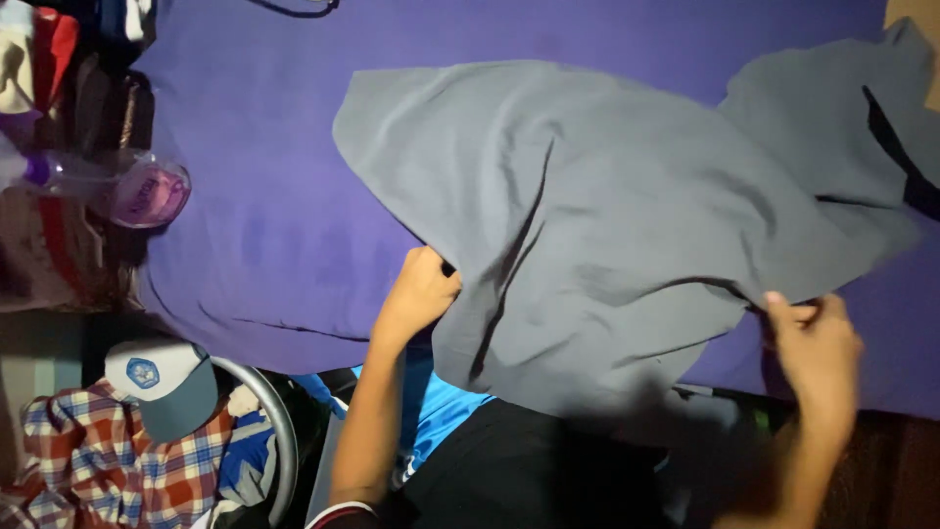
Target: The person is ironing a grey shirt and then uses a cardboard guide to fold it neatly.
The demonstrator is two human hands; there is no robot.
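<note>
— Purple bedsheet (294, 245) under everything, isn't it? What's nearest us?

— Both hands, at the near edge of a grey cloth (587, 225). Left hand (419, 292) is clenched on the hem; right hand (815, 343) pinches the edge between thumb and fingers (dim there, though).

— And the cloth?

— Lifted at the front, draped away across the sheet. Off left, a grey cap (162, 382) on plaid fabric (88, 460), then a clear bottle (127, 186) farther back.
</note>
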